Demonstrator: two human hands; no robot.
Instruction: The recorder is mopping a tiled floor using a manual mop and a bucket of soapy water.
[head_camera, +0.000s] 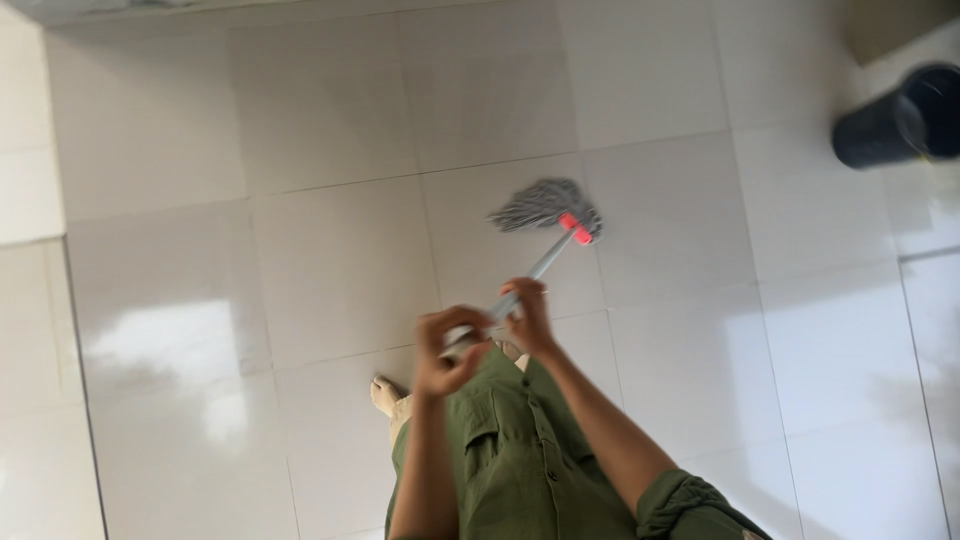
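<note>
Ahead of both hands (closed round its handle), mop (548, 208) on tiles

Glossy pale floor (300, 260), dark bin (890, 125) at the far right.

Large whitish tiles with thin grout lines and window glare; round dark bin, apparently tipped or seen at a slant, near the upper right corner; brownish strip (890, 25) beyond it, too blurred to identify.
</note>
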